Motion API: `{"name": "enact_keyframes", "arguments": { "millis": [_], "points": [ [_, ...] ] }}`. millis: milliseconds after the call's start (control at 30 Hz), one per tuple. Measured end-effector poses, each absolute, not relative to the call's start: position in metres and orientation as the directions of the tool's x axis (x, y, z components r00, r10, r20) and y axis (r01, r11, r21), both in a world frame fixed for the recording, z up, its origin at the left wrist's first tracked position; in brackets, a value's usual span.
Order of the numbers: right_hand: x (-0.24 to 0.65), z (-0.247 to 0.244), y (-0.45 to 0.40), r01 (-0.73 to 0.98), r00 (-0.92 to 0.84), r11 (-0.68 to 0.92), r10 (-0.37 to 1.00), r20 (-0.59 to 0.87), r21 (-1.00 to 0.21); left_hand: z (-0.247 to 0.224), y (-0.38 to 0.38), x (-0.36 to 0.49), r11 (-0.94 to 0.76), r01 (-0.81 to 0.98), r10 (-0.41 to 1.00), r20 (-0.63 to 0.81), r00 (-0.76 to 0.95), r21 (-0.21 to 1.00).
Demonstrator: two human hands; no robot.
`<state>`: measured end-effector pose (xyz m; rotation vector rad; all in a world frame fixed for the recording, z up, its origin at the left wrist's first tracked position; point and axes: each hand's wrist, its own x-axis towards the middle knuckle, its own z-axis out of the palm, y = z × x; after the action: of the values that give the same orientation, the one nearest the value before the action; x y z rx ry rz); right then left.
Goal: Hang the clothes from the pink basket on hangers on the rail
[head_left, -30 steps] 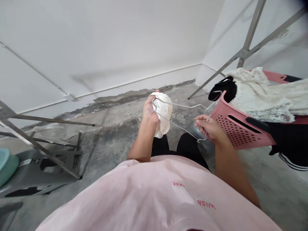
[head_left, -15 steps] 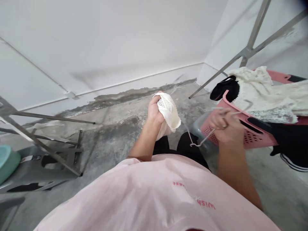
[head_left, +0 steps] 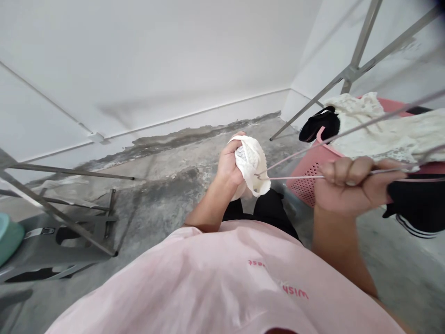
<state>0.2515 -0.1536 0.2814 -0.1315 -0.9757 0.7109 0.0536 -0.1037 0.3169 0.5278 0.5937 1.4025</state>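
Shirt: pale pink (head_left: 181,278), with small red lettering, filling the near edge of the view.
Right hand (head_left: 351,183): fingers curled tight around the wire hanger (head_left: 295,178), in front of the basket.
Hanger: thin, pinkish-grey wire; its bent end meets the garment's open edge, whether inside or only against it I cannot tell.
Left hand (head_left: 229,163): grasping the garment, thumb across its top.
Garment (head_left: 246,168): cream-white, soft and bunched, with a scalloped border, a lacy patch by the thumb and a drooping loop; held up above the floor, near the knees.
Basket (head_left: 301,183): pink, perforated; white lacy clothing (head_left: 389,132) spills over its rim, black cloth (head_left: 417,202) hangs at its near right corner.
Wall (head_left: 174,55): white, stained along its bottom edge.
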Motion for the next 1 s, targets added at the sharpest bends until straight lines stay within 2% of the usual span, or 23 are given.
{"name": "enact_keyframes", "arguments": {
  "millis": [133,200,333,500,700,800,900,1000],
  "points": [
    [0.240,0.267,-0.145,-0.509,0.205,0.698,0.667,0.717,-0.504,0.317,-0.099,0.045,0.025,-0.786,1.000,-0.012,0.021,0.618],
    [0.245,0.264,-0.143,-0.481,0.190,0.711,0.655,0.731,-0.512,0.316,-0.093,0.037,-0.047,-0.798,0.999,0.021,-0.043,0.600],
    [0.264,0.271,-0.148,-0.423,0.289,0.800,0.564,0.774,-0.425,0.315,-0.089,0.029,-0.116,-0.773,0.993,0.068,-0.094,0.624],
    [0.266,0.283,-0.159,-0.389,0.379,0.851,0.497,0.780,-0.353,0.317,-0.100,0.043,-0.050,-0.749,0.998,0.017,-0.052,0.660],
    [0.243,0.279,-0.159,-0.420,0.360,0.817,0.550,0.754,-0.396,0.320,-0.114,0.057,0.007,-0.732,1.000,-0.007,0.003,0.682],
    [0.236,0.273,-0.153,-0.461,0.277,0.772,0.593,0.756,-0.437,0.319,-0.116,0.056,0.010,-0.741,1.000,0.009,0.021,0.671],
    [0.234,0.266,-0.146,-0.500,0.159,0.692,0.664,0.731,-0.520,0.317,-0.111,0.050,-0.027,-0.752,0.999,0.043,0.002,0.659],
    [0.237,0.263,-0.141,-0.491,0.152,0.687,0.674,0.723,-0.536,0.316,-0.103,0.042,-0.087,-0.738,0.996,0.071,-0.053,0.669]
  ]
}}
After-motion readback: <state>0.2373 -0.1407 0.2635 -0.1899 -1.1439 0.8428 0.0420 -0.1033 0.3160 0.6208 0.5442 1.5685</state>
